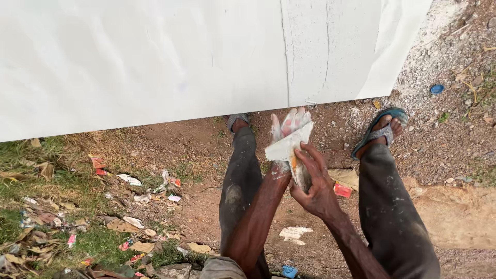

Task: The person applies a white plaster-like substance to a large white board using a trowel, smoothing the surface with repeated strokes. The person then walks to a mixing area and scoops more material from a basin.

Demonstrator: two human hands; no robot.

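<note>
Right hand [315, 181] grips a putty knife [290, 150], scraping the flat-open left hand [289, 126].

Two hands, left [287, 135] and right [314, 182], one paper [287, 146], two sandals [381, 129], one white board [170, 57], one blue cap [437, 89]

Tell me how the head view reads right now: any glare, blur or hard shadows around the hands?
Head view: flat daylight, no hard shadows; the white wall is almost washed out; the left hand, the right hand and the white sheet are sharp, as is the litter on the ground.
</note>
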